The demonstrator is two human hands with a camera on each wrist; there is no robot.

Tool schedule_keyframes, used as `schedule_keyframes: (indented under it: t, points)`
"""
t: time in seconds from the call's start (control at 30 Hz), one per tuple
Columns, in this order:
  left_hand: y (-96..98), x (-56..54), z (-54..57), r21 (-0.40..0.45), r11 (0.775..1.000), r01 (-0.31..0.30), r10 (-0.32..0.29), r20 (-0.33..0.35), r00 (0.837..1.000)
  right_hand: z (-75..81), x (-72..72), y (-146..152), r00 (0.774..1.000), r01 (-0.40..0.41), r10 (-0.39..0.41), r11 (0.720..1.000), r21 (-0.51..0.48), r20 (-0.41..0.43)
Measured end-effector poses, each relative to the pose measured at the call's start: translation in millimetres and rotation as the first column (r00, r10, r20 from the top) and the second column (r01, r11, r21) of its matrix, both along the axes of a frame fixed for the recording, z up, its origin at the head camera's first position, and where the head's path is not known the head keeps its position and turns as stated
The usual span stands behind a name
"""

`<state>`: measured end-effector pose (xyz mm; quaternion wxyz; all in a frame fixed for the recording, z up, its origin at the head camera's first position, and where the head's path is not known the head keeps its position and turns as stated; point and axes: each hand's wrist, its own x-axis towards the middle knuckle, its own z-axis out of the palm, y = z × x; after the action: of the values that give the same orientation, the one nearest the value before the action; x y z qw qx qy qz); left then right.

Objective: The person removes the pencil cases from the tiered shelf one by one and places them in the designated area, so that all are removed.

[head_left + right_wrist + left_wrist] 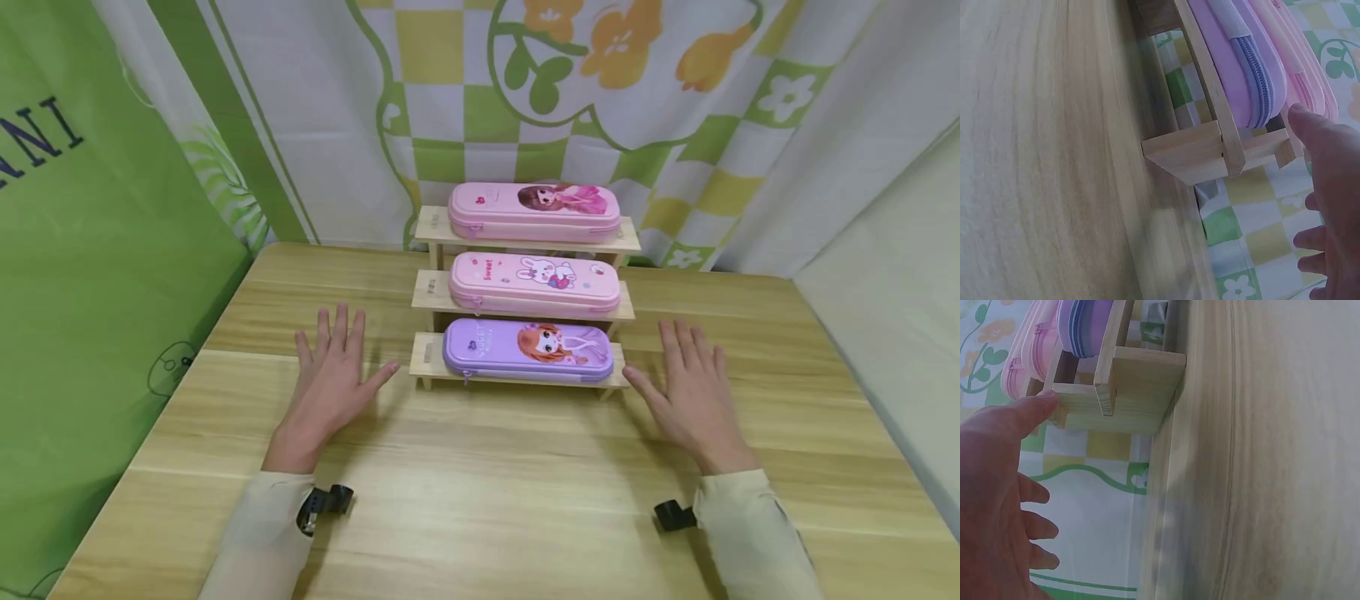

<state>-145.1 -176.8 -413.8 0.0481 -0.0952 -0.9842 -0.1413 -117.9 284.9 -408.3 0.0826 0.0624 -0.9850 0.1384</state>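
Three zippered pencil cases lie on a stepped wooden stand (422, 279), one per tier. The top pencil case (498, 208) is pink with a long-haired doll picture. A second pink pencil case (495, 287), on the middle tier, shows a white rabbit. Lowest lies a purple pencil case (495, 346) with a red-haired girl. My left hand (327, 390) is spread to the left of the stand, holding nothing. On the other side my right hand (693, 398) is also spread and holds nothing. Both thumbs point toward the bottom tier, apart from the purple case.
The stand is on a wood-grain table (465, 500), near its back edge. Behind it hangs a patterned curtain (427, 108) of checks and flowers. Green cloth (90, 275) hangs at the left, with a thin black cable (168, 367) near the table edge.
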Motion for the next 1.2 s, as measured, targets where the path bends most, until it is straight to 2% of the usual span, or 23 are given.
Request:
schedule_keyframes:
  t: [0.13,0.23,0.3,0.37,0.43,0.53,0.67,0.8,1.0,1.2]
  points:
    - [1.9,-1.6,0.8,0.041,0.999,0.022,-0.023,0.023,0.999,1.3,1.0,-3,0.999,-0.006,0.004,0.998,-0.068,-0.034]
    - [4.3,-4.1,2.1,0.173,0.984,0.046,-0.061,0.085,0.995,-0.3,1.7,-9,0.993,-0.014,-0.01,0.978,-0.206,-0.114]
    - [6.3,-6.5,2.5,0.287,0.957,0.046,-0.091,0.144,0.985,-2.0,1.7,-15,0.983,-0.039,-0.021,0.947,-0.319,-0.181]
    - [8.8,-9.6,2.9,0.403,0.915,0.036,-0.125,0.198,0.972,-3.8,0.8,-21,0.97,-0.077,-0.027,0.91,-0.408,-0.243]
    - [12.1,-13.1,3.1,0.48,0.877,0.021,-0.151,0.235,0.96,-4.8,-0.5,-28,0.963,-0.107,-0.027,0.875,-0.472,-0.268]
    - [17.5,-18.6,2.8,0.553,0.833,0.012,-0.183,0.256,0.949,-5.0,-2.9,-36,0.972,-0.123,-0.012,0.823,-0.555,-0.234]
    - [23.0,-23.9,-0.5,0.598,0.801,-0.002,-0.2,0.271,0.942,-3.5,-5.7,-44,0.993,-0.082,0.015,0.782,-0.618,-0.113]
    - [26.9,-28.2,-5.9,0.634,0.773,-0.013,-0.21,0.276,0.938,-2.1,-8.7,-48,0.999,-0.035,0.032,0.773,-0.633,-0.017]
    - [29.2,-32.3,-12.6,0.66,0.751,-0.02,-0.207,0.264,0.942,-1.2,-13.4,-49,0.998,-0.021,0.058,0.757,-0.653,0.034]
    - [31.4,-34.5,-16.7,0.666,0.745,-0.039,-0.2,0.278,0.939,-0.6,-17.6,-51,0.997,-0.03,0.071,0.78,-0.625,0.04]
